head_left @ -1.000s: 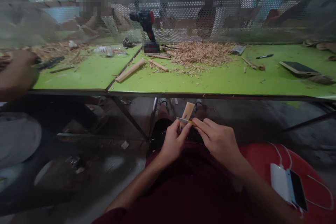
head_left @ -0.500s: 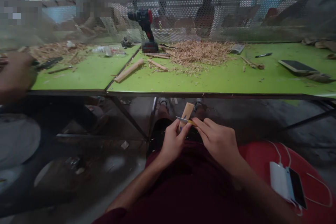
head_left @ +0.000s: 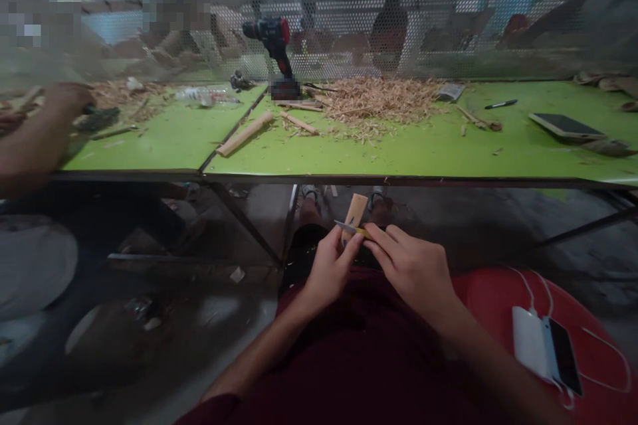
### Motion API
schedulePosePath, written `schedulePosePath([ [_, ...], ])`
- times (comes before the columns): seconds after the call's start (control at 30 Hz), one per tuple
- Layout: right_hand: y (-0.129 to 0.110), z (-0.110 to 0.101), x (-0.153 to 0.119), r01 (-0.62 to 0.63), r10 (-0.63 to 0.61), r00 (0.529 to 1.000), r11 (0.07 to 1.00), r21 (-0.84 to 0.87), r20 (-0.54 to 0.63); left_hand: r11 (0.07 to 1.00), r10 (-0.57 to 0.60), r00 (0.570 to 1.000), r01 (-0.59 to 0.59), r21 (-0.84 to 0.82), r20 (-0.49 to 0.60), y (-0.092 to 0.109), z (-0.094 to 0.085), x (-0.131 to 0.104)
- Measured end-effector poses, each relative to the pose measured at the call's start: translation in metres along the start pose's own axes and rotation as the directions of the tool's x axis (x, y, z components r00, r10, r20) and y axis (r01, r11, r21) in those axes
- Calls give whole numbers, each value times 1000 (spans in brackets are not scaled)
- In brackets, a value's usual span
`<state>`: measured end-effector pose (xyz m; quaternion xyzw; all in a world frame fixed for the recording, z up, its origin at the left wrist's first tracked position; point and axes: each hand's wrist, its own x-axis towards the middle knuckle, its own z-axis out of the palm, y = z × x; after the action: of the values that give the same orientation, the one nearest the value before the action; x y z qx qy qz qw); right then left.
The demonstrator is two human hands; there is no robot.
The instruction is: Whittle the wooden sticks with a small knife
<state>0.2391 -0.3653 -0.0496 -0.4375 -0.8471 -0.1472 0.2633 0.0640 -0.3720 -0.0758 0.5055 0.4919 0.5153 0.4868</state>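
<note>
Over my lap, my left hand [head_left: 333, 262] is closed around the lower end of a pale piece of wood [head_left: 356, 209] with blue marks on it. My right hand [head_left: 411, 262] grips the yellow handle of a small knife [head_left: 349, 228]. Its blade lies across the face of the wood and points left. My left thumb presses near the knife where the blade meets the handle. The lower end of the wood is hidden by my fingers.
On the green table [head_left: 448, 153] ahead stand a cordless drill [head_left: 279, 53], wood shavings [head_left: 379, 99], a wooden stick [head_left: 245, 135], a pen [head_left: 501, 104] and a tablet [head_left: 565, 126]. A red stool [head_left: 478, 292] at right holds a phone [head_left: 565, 355]. Another person's arm [head_left: 40, 133] reaches in at left.
My hands, the knife and the wood stay almost in place. At left, the other person's hand has moved to the right and farther over the table.
</note>
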Motion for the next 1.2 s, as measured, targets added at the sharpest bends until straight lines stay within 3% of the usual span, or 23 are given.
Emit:
schedulePosePath([
  [0.6, -2, 0, -1, -44, 43, 999, 999, 15, 21, 999, 17, 999, -17, 28, -29, 2, 1, -1],
  [0.8, -5, 2, -1, -33, 33, 998, 999, 6, -58, 998, 29, 999, -28, 50, -24, 0, 1, -1],
  [0.97, -7, 1, -2, -62, 62, 998, 998, 10, -5, 997, 6, 999, -4, 79, -33, -3, 1, -2],
  [1.2, -7, 3, -5, -68, 68, 998, 998, -14, -18, 998, 5, 999, -3, 68, -32, -5, 1, -1],
])
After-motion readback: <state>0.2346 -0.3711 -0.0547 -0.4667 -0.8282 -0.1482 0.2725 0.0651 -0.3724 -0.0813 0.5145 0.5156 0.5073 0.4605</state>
